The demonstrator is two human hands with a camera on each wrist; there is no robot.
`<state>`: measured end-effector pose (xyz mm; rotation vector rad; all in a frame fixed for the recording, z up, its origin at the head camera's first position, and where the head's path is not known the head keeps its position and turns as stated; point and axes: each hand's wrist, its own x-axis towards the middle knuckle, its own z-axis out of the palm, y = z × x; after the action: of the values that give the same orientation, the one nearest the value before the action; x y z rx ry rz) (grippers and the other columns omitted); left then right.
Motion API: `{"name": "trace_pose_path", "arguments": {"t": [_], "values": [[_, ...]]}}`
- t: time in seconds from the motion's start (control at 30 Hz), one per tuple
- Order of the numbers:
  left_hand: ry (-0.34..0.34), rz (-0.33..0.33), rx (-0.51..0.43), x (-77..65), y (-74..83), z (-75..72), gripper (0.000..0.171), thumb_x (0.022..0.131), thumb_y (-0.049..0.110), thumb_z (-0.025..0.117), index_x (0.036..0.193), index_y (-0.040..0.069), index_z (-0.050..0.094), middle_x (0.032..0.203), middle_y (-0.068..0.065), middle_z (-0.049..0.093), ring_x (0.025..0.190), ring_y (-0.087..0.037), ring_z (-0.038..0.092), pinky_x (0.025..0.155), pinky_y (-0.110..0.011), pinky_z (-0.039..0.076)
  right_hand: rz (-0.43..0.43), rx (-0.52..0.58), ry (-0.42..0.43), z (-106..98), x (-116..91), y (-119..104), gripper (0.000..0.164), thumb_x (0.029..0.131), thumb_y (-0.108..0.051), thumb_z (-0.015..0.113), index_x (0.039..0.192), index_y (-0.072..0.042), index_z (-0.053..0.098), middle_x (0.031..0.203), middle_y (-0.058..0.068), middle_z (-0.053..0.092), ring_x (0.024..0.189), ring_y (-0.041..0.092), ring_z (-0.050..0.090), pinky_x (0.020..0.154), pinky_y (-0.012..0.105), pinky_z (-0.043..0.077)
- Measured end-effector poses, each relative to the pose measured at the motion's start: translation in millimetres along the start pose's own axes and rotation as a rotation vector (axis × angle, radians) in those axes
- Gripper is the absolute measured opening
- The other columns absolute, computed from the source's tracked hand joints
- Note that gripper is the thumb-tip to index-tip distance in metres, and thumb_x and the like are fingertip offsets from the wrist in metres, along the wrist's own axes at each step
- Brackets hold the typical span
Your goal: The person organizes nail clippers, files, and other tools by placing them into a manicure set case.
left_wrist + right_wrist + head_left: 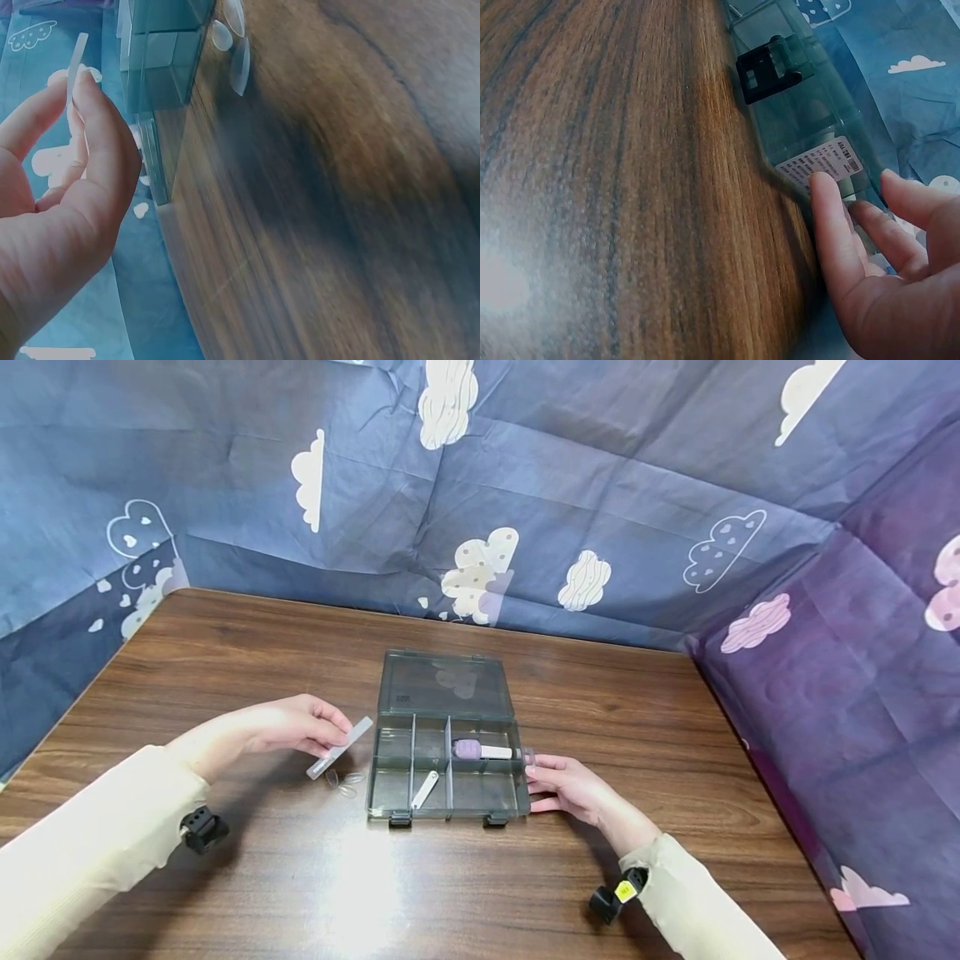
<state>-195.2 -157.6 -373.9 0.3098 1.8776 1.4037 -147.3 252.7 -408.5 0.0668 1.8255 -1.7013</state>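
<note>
My left hand [296, 727] pinches a flat, whitish translucent strip [341, 747], held tilted left of the box; the left wrist view shows the strip [76, 64] edge-on between thumb and fingers. Smoky, see-through and divided, the organizer box [448, 777] lies with its lid [444, 685] folded back. My right hand [566, 789] touches the box's right side, fingers extended; in the right wrist view they lie by a printed label [825, 161]. A purple nail polish bottle [468, 749] lies in the upper right compartment. In the lower middle one leans a silver nail clipper [425, 789].
Several small clear oval pieces [347, 789] lie on the wooden table [262, 885] left of the box. Two black latches [400, 819] sit on the box's front edge. Cloud-printed fabric [360, 527] hangs behind the table and along its right side.
</note>
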Motion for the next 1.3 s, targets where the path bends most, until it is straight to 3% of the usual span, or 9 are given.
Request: {"name": "trace_pose_path", "arguments": {"t": [0.13, 0.43, 0.73, 1.3], "values": [[-0.018, 0.018, 0.004, 4.7, 6.6, 6.7, 0.025, 0.087, 0.008, 0.057, 0.105, -0.008, 0.054, 0.082, 0.005, 0.061, 0.076, -0.005, 0.058, 0.074, -0.022, 0.052, 0.002, 0.001, -0.003, 0, -1, 0, 0.034, 0.097, -0.013, 0.047, 0.126, 0.005, 0.046, 0.090, -0.003, 0.065, 0.085, 0.011, 0.063, 0.075, 0.030, 0.056], [-0.080, 0.018, -0.001, 25.8, 22.9, 23.0, 0.018, 0.087, 0.002, 0.055, 0.102, -0.007, 0.057, 0.077, 0.005, 0.061, 0.073, -0.005, 0.058, 0.072, -0.021, 0.052, 0.003, 0.010, -0.007, 0, -1, 0, 0.038, 0.096, -0.012, 0.048, 0.128, 0.008, 0.043, 0.090, -0.002, 0.066, 0.086, 0.011, 0.064, 0.076, 0.031, 0.056], [-0.147, 0.030, 0.061, 43.8, 43.4, 43.4, 0.027, 0.087, 0.001, 0.053, 0.110, -0.014, 0.054, 0.077, 0.006, 0.059, 0.072, -0.004, 0.055, 0.070, -0.019, 0.049, -0.002, 0.015, -0.009, -1, -1, 1, 0.035, 0.096, -0.012, 0.049, 0.126, 0.007, 0.045, 0.090, -0.001, 0.067, 0.085, 0.011, 0.064, 0.075, 0.031, 0.056], [-0.207, -0.002, 0.140, 76.3, 73.5, 77.6, 0.029, 0.089, -0.001, 0.054, 0.116, -0.012, 0.055, 0.078, 0.003, 0.061, 0.070, -0.005, 0.055, 0.068, -0.018, 0.048, 0.000, 0.020, -0.003, -1, -1, 0, 0.032, 0.096, -0.012, 0.049, 0.124, 0.004, 0.048, 0.089, -0.002, 0.066, 0.083, 0.010, 0.064, 0.074, 0.031, 0.056]]}}
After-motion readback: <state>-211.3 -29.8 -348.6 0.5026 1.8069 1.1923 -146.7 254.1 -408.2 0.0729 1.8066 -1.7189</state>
